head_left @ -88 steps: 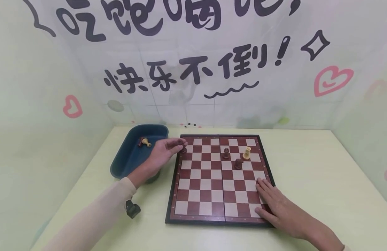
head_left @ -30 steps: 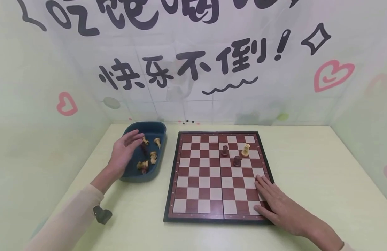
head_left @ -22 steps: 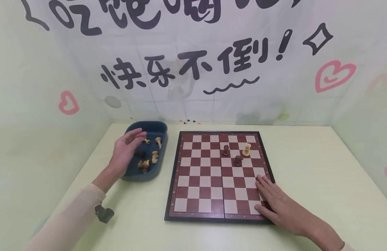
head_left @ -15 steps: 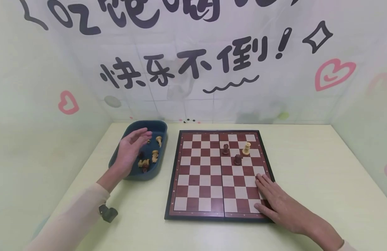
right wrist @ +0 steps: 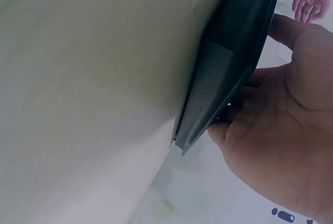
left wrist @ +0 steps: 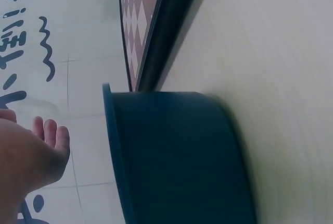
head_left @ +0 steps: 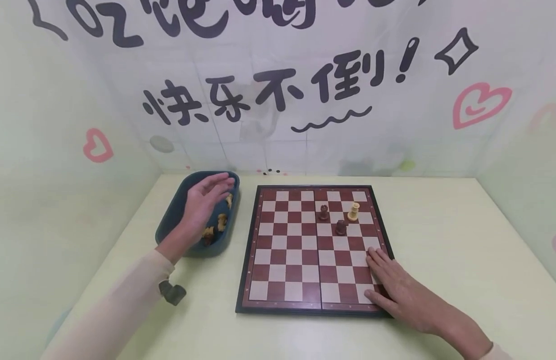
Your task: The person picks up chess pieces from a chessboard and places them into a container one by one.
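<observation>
My left hand (head_left: 203, 202) hovers over the blue plastic bin (head_left: 171, 220), fingers loosely bent and holding nothing. In the left wrist view that hand (left wrist: 31, 156) appears above the bin's side wall (left wrist: 171, 156). Several chess pieces lie in the bin, among them a light one (head_left: 221, 222); the hand hides others. My right hand (head_left: 406, 295) rests with extended fingers on the right border of the chessboard (head_left: 287, 257). On the board stand a light rook-like piece (head_left: 353, 212) and two dark red chess pieces, one on the left (head_left: 323, 212) and one nearer (head_left: 341, 228).
The pale table (head_left: 453, 240) stretches right of the board and in front of it. A narrow strip of tabletop separates bin and board. A printed wall sheet (head_left: 278, 150) closes off the back, with similar sheeting at both sides.
My left hand carried a dark chess piece from the board's far-left corner to the bin and let it go there. Since then it has moved right and away over the bin. My right hand stayed put.
</observation>
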Tool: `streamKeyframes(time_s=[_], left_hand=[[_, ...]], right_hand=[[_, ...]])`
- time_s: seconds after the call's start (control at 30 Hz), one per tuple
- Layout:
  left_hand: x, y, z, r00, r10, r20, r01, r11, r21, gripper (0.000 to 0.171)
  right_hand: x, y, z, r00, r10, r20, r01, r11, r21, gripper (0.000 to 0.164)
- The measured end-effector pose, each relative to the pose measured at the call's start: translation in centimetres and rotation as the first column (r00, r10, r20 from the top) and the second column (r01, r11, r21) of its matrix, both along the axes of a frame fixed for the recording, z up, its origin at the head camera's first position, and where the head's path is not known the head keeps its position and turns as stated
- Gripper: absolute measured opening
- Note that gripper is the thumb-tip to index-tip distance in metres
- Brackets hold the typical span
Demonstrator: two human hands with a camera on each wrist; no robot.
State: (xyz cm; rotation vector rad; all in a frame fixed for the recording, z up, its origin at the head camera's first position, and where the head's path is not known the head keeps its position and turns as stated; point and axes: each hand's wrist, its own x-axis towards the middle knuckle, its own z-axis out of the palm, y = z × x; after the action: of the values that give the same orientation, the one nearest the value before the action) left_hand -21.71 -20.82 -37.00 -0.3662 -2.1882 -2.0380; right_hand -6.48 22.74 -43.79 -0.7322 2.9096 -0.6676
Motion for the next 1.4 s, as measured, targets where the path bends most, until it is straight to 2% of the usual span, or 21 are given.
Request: streamKeyframes(time_s=[0.33,0.67,0.83,0.93,1.13,1.33,1.4], left_hand=[[-0.9,2.4,0.5,0.998,-0.068,0.006,0.068,0.997,-0.038,0.043],[-1.5,5.1,1.0,0.991,-0.132,0.010,0.132,0.990,0.040,0.037],[-1.5,6.3,0.8,0.987,-0.156,0.043,0.154,0.987,0.056,0.035],[-1.5,6.9,0.5,0.984,-0.166,0.060,0.164,0.986,0.033,0.034],[-1.7,7.9,-0.1,0.984,-0.160,0.083,0.157,0.987,0.039,0.033],[-1.9,9.2,-0.4,0.984,-0.160,0.081,0.159,0.987,0.016,0.031],[-2.1,9.6,-0.7,0.980,-0.181,0.079,0.180,0.983,0.019,0.032]], right_hand=[[-0.1,-0.1,0.4,0.999,-0.023,0.028,0.023,1.000,0.000,0.075],[-0.3,-0.1,0.5,1.000,-0.014,0.026,0.014,1.000,0.027,0.074],[-0.2,-0.1,0.7,0.999,-0.017,0.034,0.016,1.000,0.023,0.075],[-0.2,-0.1,0.6,0.999,-0.021,0.049,0.020,1.000,0.017,0.076],[-0.2,-0.2,0.5,0.999,-0.013,0.048,0.012,1.000,0.005,0.076],[-0.1,-0.2,0.6,0.999,-0.013,0.052,0.013,1.000,0.002,0.076],[0.0,-0.1,0.6,0.999,-0.015,0.051,0.014,1.000,0.003,0.076]])
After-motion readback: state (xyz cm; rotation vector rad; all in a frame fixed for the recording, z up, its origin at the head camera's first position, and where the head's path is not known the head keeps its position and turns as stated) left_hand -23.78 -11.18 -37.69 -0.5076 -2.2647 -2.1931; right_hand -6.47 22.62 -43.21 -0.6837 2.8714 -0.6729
